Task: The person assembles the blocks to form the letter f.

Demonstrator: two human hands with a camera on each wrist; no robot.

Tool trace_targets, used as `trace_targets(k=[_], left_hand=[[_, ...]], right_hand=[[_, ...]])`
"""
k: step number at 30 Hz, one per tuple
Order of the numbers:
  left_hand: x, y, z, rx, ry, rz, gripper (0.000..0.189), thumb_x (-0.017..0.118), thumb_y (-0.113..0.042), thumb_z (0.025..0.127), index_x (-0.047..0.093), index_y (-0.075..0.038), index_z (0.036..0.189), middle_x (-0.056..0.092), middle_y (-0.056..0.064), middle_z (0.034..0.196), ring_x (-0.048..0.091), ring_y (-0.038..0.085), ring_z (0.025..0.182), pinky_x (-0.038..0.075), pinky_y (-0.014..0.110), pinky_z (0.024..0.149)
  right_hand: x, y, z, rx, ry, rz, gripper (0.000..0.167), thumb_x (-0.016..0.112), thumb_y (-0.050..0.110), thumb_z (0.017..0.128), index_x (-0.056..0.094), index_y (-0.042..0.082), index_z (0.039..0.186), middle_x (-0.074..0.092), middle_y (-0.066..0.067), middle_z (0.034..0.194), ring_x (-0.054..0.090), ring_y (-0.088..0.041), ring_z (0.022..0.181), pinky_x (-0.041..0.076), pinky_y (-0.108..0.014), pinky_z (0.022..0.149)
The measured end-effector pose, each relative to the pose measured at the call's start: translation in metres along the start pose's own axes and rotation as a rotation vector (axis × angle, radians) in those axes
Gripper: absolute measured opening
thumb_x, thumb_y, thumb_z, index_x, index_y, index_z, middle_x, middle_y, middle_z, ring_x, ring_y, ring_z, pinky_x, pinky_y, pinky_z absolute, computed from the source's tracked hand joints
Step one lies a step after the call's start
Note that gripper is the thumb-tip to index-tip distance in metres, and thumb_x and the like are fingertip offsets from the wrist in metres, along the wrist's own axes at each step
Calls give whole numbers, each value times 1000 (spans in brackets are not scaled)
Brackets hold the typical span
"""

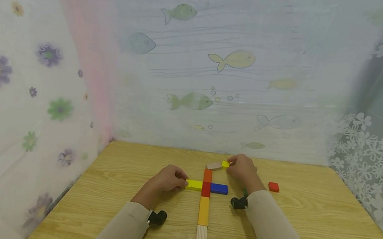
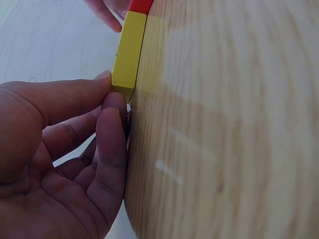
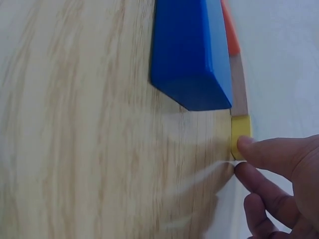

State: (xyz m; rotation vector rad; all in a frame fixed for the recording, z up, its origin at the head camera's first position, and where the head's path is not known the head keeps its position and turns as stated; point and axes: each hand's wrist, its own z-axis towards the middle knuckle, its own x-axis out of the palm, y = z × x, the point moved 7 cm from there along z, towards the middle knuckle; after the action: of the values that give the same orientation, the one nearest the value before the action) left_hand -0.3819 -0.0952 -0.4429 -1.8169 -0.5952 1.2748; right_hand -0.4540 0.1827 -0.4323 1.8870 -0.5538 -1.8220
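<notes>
Wooden blocks form a cross on the table. My left hand [image 1: 170, 178] holds the outer end of a long yellow block [image 1: 194, 185] between thumb and curled fingers, seen closely in the left wrist view. That block meets a red block [image 1: 206, 189] at the crossing, with a blue block [image 1: 219, 189] on the other side. Farther back, my right hand [image 1: 242, 167] pinches a small yellow block [image 3: 241, 124] with thumb and forefinger. The small block touches a slanted plain wood block [image 1: 214, 166], whose other end is at an orange-red block [image 1: 208, 175].
Nearer me, an amber block [image 1: 204, 210] and a striped plain wood block [image 1: 201, 238] continue the line. A loose red block [image 1: 273, 187] lies to the right. Something green [image 1: 245, 193] is mostly hidden beside my right wrist. A fish-printed curtain [image 1: 230, 80] hangs behind the table.
</notes>
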Motion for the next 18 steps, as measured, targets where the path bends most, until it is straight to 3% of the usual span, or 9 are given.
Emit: trace_targets(k=[11,18], left_hand=[[-1,0,0,-5,4,-20,22,71,-12,98,73,-1,117,72,8,98,65,17,79,57,30,72],[0,0,1,1,7,-14,21,71,-12,98,73,-1,116,71,8,97,64,16,78,56,30,71]], right_hand=[[-10,7,-9,-80,10,-3,44,77,21,92,70,11,134,76,-11,118,69,-33,108,52,-57,92],[-18,10,-22,-146,21,36,47,75,28,95,67,8,137,71,-18,128,66,-38,116,54,-55,96]])
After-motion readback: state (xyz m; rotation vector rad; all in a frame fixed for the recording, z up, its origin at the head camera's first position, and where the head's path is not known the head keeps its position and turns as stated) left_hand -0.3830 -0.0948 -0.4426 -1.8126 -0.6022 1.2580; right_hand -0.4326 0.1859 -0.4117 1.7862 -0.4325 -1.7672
